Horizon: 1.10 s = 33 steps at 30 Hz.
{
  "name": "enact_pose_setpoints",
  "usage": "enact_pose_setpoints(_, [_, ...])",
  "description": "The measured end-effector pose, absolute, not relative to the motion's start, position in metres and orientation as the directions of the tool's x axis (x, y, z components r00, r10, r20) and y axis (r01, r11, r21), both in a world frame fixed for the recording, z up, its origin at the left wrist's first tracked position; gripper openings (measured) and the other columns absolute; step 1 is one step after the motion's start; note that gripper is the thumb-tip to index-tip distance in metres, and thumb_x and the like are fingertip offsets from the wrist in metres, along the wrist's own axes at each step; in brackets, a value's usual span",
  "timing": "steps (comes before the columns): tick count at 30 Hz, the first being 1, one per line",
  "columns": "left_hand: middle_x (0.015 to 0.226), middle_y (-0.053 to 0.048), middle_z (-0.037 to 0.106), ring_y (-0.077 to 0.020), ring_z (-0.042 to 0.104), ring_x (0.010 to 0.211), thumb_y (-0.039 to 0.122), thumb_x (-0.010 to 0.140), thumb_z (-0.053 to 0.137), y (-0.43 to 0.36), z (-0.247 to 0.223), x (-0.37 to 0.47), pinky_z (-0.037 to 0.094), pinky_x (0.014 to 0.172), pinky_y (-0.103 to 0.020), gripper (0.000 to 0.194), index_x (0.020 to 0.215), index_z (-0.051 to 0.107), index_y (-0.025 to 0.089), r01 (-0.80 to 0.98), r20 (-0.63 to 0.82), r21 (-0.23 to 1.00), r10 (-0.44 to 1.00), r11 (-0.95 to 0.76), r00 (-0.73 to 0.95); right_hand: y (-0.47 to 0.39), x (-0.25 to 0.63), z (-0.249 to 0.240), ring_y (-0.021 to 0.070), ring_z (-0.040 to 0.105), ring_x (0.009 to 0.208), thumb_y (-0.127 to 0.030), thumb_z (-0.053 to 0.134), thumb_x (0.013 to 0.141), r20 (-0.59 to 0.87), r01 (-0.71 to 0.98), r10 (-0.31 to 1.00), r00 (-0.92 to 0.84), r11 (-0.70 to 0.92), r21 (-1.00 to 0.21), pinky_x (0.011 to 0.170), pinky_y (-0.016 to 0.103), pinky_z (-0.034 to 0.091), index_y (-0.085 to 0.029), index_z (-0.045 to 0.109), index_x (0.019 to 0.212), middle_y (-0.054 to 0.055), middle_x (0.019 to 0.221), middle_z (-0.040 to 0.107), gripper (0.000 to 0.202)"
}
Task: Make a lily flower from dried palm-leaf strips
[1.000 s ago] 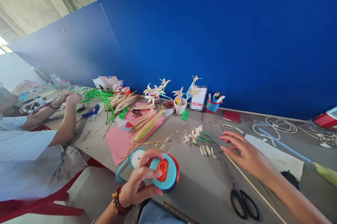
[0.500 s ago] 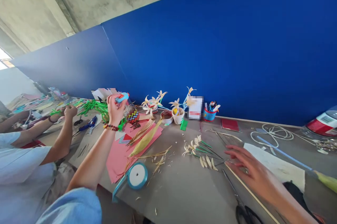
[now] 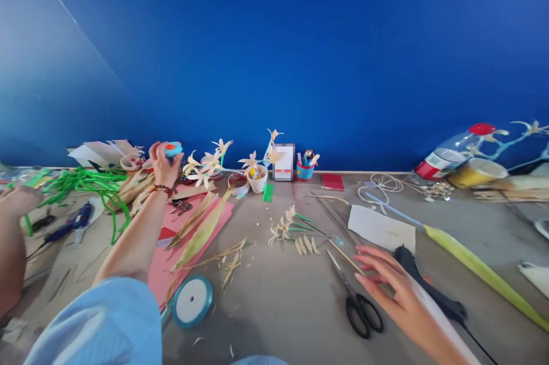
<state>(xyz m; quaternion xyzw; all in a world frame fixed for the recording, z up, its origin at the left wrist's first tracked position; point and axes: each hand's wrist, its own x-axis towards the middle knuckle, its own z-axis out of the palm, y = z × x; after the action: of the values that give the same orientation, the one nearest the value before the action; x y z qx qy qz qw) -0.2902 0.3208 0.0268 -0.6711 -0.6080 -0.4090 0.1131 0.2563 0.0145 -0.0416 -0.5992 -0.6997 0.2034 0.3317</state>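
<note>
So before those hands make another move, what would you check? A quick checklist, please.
1. Left hand on the blue lid: ok, fingers against it.
2. Whatever is under the lid standing on the table: cannot tell, the hand and arm hide it.
3. Right hand clear of the thin stick: cannot tell, fingertips are right by it.
4. Scissors well away from the right hand: not ok, they lie close beside it.
5. Ribbon spool lying flat: ok.
</note>
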Motion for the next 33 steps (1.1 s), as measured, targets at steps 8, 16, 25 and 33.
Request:
enact_pose_setpoints(8, [0.113,-0.005,0.063,-0.0222,0.056,0.112,0.033,0.094,0.053,0.198,0.012,-0.266,0.042,0.106,-0.045,0.022,0.090,0.065,0.015,0.894,0.628,0.374,0.776,-0.249,-0.047,0.002,0.229,-0.063,0.0231,0.071,0.097,-0.035,0.052,0.095,0.252,0.754,0.962,-0.106,0.243,-0.610,0.080,0.031,0.060,-0.024,0.070,0.100,0.011,0.111,0.071,0.022])
enact_pose_setpoints(16, [0.138,-0.006,0.055,-0.0266,0.045,0.133,0.024,0.092,0.054,0.049,-0.011,-0.148,0.041,0.109,-0.046,0.030,0.122,0.060,0.028,0.764,0.276,0.325,0.829,-0.557,0.487,-0.002,0.219,-0.063,0.0229,0.071,0.092,-0.028,0.050,0.096,0.303,0.751,0.931,-0.205,0.348,-0.561,0.080,0.033,0.059,-0.023,0.069,0.093,0.009,0.099,0.073,0.020])
enact_pose_setpoints(25, [0.129,-0.004,0.064,-0.0236,0.048,0.130,0.024,0.090,0.055,0.025,-0.019,-0.073,0.019,0.120,-0.051,0.024,0.112,0.065,0.027,0.595,0.138,0.364,0.673,-0.717,0.726,-0.019,0.210,-0.076,0.0235,0.071,0.089,-0.024,0.047,0.097,0.457,0.795,0.847,-0.273,0.466,-0.388,0.078,0.036,0.058,-0.023,0.068,0.097,0.009,0.100,0.074,0.020])
enact_pose_setpoints(33, [0.120,-0.003,0.068,-0.0226,0.052,0.124,0.031,0.093,0.054,0.022,-0.024,-0.094,0.019,0.119,-0.051,0.020,0.107,0.068,0.027,0.706,0.146,0.361,0.785,-0.609,0.603,-0.010,0.220,-0.103,0.0255,0.072,0.087,-0.035,0.045,0.097,0.522,0.796,0.770,-0.367,0.550,-0.253,0.078,0.040,0.056,-0.027,0.072,0.094,0.006,0.099,0.076,0.028])
